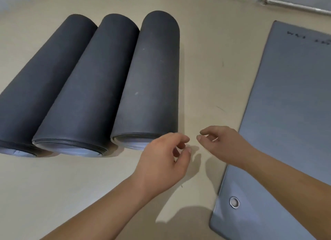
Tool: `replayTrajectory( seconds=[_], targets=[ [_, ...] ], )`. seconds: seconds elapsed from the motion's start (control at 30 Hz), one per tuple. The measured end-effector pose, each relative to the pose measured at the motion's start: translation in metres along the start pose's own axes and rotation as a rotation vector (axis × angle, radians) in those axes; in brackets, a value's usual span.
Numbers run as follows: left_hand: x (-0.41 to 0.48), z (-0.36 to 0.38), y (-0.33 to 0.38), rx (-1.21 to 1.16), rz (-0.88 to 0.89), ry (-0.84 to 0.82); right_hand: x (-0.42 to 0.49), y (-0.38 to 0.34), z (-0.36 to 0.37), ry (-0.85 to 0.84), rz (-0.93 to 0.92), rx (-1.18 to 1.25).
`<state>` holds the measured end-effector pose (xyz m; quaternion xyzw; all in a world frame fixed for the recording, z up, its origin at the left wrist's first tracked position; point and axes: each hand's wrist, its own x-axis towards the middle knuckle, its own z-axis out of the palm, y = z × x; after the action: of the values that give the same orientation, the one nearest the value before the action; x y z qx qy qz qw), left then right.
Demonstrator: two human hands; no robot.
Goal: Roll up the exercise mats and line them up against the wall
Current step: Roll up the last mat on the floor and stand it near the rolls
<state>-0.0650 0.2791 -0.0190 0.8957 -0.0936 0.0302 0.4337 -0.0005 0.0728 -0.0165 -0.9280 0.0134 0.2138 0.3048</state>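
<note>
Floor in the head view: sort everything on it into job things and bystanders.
Job:
- three rolled mats, side by side
- flat grey mat, unrolled
- left hand and right hand, both empty

Not part of it:
- metal rail at the far wall

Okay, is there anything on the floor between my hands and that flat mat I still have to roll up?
Nothing visible. The right hand hovers just left of the flat grey mat, with only bare floor between them. The left hand is beside it, empty. The three rolled mats lie on the other side, out of the way.
</note>
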Motion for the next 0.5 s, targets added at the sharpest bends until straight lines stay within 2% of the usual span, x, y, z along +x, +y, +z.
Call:
replayTrajectory(
  seconds=[0.2, 0.37, 0.5],
  targets=[
    [0.023, 0.052, 0.058, 0.082, 0.131, -0.355, -0.08, 0.074, -0.071, -0.057, 0.16, -0.103],
    [0.049, 0.077, 0.131, 0.296, 0.247, -0.65, -0.151, 0.131, -0.12, -0.155, 0.224, -0.276],
    [0.05, 0.111, 0.182, 0.509, 0.305, -0.865, -0.18, 0.183, -0.129, -0.055, 0.257, -0.11]
  ],
)
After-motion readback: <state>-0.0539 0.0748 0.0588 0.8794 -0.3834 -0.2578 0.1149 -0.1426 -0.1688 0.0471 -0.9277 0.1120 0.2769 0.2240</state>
